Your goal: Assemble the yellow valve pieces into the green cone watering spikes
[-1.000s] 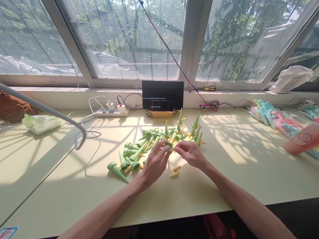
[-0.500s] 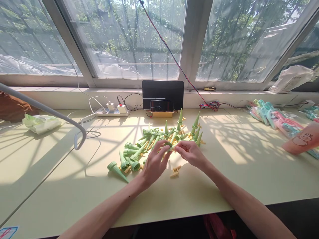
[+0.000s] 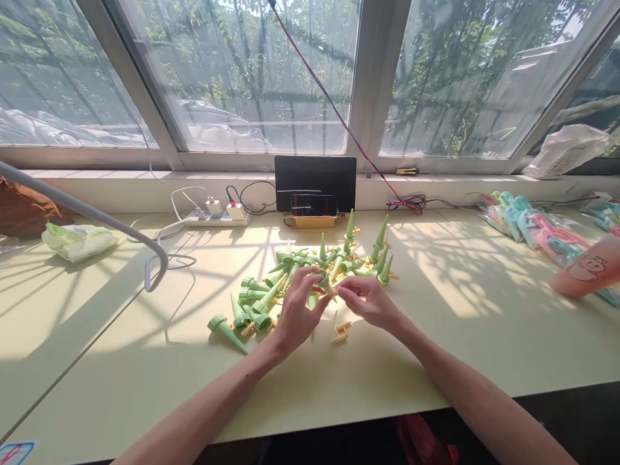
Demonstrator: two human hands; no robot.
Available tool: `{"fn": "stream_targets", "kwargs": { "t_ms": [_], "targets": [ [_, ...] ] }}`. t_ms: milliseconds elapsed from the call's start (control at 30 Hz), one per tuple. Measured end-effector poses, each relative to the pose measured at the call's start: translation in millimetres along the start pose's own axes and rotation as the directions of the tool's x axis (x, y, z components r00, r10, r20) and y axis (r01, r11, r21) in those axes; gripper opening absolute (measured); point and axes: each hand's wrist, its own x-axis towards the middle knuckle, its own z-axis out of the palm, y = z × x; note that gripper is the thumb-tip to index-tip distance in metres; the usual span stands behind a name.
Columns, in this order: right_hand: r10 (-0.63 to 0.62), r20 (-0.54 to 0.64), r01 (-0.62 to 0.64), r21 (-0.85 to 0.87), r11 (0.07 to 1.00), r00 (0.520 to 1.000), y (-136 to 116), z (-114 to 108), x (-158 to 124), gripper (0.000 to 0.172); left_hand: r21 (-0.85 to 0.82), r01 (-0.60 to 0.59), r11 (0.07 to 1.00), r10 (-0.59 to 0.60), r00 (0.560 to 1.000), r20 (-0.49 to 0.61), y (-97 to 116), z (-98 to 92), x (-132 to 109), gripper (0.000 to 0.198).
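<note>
My left hand (image 3: 299,309) is closed around a green plastic watering spike (image 3: 321,279), its round collar showing between thumb and fingers. Close beside it, my right hand (image 3: 367,299) pinches thumb and forefinger together at the spike's side. What lies in that pinch looks like a small yellow valve piece, mostly hidden by the fingertips. A heap of similar green spikes (image 3: 261,300) with yellow pegs lies behind and left of my hands. Several spikes stand point up at the back right of the heap. Loose yellow valve pieces (image 3: 340,332) rest on the table just below my hands.
A dark tablet (image 3: 314,174) with a phone before it stands against the sill. Left are a power strip (image 3: 217,219), a bent grey metal arm (image 3: 121,226) and a green-white packet (image 3: 80,240). At right lie bagged pastel items (image 3: 523,223) and a pink cup (image 3: 584,270).
The spike in my left hand has tilted and shifted slightly left, and my left fingers have opened a little around it. My right hand has moved slightly left, still pinching.
</note>
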Motion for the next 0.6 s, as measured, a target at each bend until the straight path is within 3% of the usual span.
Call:
{"fn": "stream_targets", "kwargs": {
  "t_ms": [300,600],
  "targets": [
    [-0.045,-0.044,0.04,-0.099,0.994,0.998,-2.3,1.5,-0.8,0.024,-0.352,0.162,0.922,-0.169,0.986,0.013,2.6,-1.1,7.2,0.015],
    [-0.023,-0.038,0.015,-0.194,0.981,0.999,4.6,3.0,-1.6,0.018,-0.436,0.247,0.865,-0.26,0.965,0.031,3.2,-1.3,10.1,0.024]
  ]
}}
